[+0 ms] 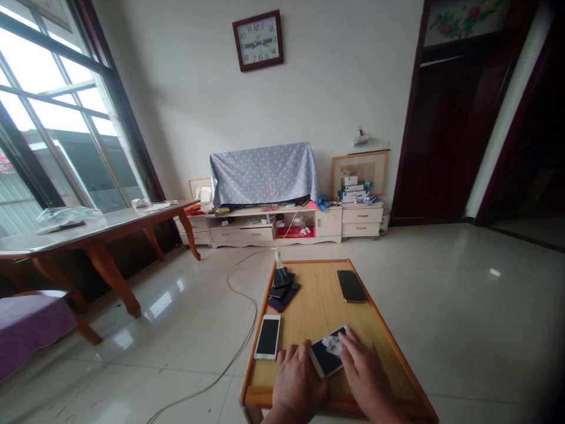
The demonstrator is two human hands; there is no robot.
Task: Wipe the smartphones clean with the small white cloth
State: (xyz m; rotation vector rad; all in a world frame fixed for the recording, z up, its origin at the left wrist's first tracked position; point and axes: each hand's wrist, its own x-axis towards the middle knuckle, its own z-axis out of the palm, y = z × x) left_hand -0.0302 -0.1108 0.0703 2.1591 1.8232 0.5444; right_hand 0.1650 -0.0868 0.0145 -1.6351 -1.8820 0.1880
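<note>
table [318, 309], two hands [296, 380] [364, 371] on one phone [327, 355]

Left hand [296, 380] and right hand [364, 371] cut off at the wrists by the bottom edge. Both partly cover the phone [325, 360]. Dark stack [282, 288]: count unclear. Dotted cover [263, 174] hides what's underneath.

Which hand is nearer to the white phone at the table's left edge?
Left. The left hand lies just right of the white phone, apart from it; the right hand is farther right, beyond the held phone between both hands.
</note>
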